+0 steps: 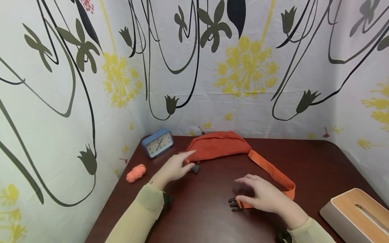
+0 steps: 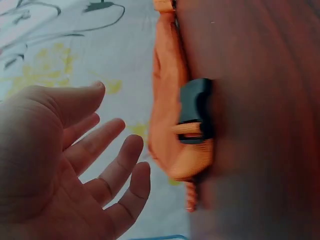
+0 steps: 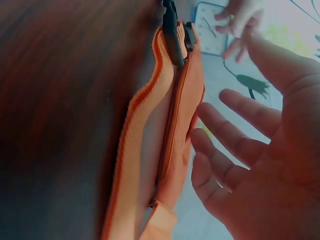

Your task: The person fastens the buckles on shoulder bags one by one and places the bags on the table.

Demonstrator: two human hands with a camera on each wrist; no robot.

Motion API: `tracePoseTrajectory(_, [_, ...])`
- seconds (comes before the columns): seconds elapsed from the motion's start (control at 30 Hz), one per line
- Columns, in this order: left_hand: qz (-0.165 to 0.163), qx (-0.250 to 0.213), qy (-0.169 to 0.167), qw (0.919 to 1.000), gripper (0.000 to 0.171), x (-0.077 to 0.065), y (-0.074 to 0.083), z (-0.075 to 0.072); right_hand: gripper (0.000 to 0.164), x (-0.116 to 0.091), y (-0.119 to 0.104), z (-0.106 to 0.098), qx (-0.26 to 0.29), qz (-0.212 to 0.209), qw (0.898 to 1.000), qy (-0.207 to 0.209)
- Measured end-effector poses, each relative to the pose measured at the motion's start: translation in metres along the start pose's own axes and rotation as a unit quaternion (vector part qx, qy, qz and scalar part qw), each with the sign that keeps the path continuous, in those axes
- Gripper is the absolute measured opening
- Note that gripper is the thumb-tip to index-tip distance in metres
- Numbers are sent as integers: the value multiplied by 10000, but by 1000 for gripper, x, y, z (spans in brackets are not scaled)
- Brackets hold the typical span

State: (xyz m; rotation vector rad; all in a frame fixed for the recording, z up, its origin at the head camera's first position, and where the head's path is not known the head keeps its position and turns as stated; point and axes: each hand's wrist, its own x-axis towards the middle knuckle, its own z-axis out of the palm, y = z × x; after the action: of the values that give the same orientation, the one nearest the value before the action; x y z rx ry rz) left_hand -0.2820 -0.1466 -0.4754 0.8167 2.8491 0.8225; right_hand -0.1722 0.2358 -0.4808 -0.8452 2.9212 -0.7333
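An orange waist bag (image 1: 218,145) lies at the back of the dark table, its strap (image 1: 273,168) curving round to the right and forward. My left hand (image 1: 174,167) hovers by the bag's left end, near the dark buckle socket (image 2: 196,110), with loosely bent fingers and nothing in them. Over the strap's free end my right hand (image 1: 262,194) is held with fingers spread and relaxed. The black prong buckle (image 1: 235,204) sits just beside its thumb. In the right wrist view a gap shows between this hand and the strap (image 3: 131,135).
A blue alarm clock (image 1: 158,143) stands at the back left, with a coral yarn bundle (image 1: 136,173) in front of it. A tissue box with a wooden top (image 1: 349,202) is at the right edge. Patterned cloth walls (image 1: 194,77) border the table (image 1: 200,209).
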Motion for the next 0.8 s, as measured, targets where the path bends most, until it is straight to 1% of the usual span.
tracePoseTrajectory(0.13, [-227,-195,9,9996,58,2,-13,9,57,1,7,7,680,-12,9976,-162])
tracePoseTrajectory(0.2, [-271,-207,69,9994,56,2,-18,14,57,1,10,11,1008,51,9944,-324])
tracePoseTrajectory(0.3, [-290,-184,113,9993,54,2,-25,19,55,0,14,14,1293,152,9898,-575])
tracePoseTrajectory(0.47, [-292,-156,-1,9995,52,0,-33,28,50,-2,16,18,1376,278,9862,-873])
tracePoseTrajectory(0.53, [-263,-162,19,9995,50,0,-36,30,47,-2,17,19,1397,298,9854,-925])
tracePoseTrajectory(0.73, [-146,-221,129,9996,48,3,-41,33,41,-1,21,25,1340,370,9862,-895])
tracePoseTrajectory(0.8, [-124,-165,135,9997,48,4,-41,34,39,-1,21,26,1300,401,9868,-879])
